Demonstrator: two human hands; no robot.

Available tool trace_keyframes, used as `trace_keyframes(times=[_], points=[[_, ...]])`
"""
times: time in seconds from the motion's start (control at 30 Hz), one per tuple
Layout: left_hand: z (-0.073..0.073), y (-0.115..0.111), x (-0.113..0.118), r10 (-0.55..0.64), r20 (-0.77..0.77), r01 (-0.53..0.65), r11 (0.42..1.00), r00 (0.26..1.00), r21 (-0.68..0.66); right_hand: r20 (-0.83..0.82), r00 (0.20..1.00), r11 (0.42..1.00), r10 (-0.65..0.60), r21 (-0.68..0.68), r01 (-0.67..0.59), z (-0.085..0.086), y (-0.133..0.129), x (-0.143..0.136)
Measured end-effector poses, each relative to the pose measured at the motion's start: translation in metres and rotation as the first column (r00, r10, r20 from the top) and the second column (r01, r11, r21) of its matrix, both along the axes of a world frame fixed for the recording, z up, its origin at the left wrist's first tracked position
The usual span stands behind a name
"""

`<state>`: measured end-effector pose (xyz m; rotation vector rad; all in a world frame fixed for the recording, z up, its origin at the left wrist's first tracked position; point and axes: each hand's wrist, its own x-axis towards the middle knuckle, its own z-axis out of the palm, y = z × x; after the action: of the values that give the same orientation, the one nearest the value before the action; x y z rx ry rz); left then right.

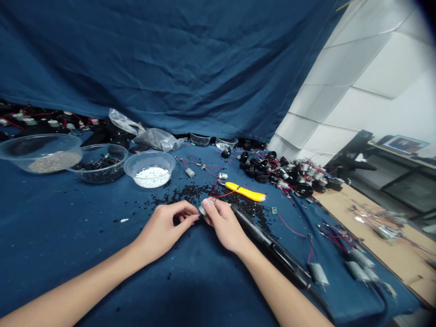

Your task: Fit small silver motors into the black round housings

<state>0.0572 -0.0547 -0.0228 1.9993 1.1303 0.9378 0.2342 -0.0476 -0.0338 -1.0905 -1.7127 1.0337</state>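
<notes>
Near the middle of the blue cloth, my right hand (225,224) pinches a small grey motor (203,208) with red wires running off it. My left hand (168,225) is closed at the motor's left side, thumb and fingertips together; whatever lies between them is too small to make out. Behind my hands, many small black pieces (190,193) are scattered on the cloth. A yellow-handled tool (247,191) lies just beyond my right hand. Beside my right forearm rests a long black electric tool (272,247) with a cable.
Clear bowls with white (150,182), black (98,175) and beige (51,168) small parts stand at the left. Black wheels and wired motors (303,189) are heaped at the back right. Larger motors (318,274) lie at the right, near a cardboard sheet (413,268).
</notes>
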Motion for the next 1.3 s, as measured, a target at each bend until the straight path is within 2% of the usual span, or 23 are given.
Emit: trace_keyframes(times=[0.13, 0.27, 0.9, 1.3], points=[[-0.0022, 0.0, -0.0008, 0.049, 0.064, -0.048, 0.999, 0.997, -0.01, -0.017, 1.0, 1.0, -0.012, -0.016, 0.012, -0.0027, 0.0011, 0.0005], [-0.0017, -0.001, -0.0001, 0.042, 0.088, -0.04, 0.999, 0.995, -0.022, -0.029, 1.0, 1.0, -0.007, -0.027, 0.006, -0.0046, 0.0012, 0.0002], [-0.0022, 0.0006, 0.0002, -0.007, 0.052, 0.012, 0.996, 0.999, -0.086, -0.042, 0.999, 1.0, -0.016, -0.002, 0.016, -0.0007, -0.0022, -0.0007], [-0.0033, -0.0001, 0.0012, -0.046, 0.023, 0.048, 0.993, 0.999, -0.105, 0.067, 0.995, 0.996, -0.069, 0.053, 0.065, 0.0023, -0.0054, -0.0017]])
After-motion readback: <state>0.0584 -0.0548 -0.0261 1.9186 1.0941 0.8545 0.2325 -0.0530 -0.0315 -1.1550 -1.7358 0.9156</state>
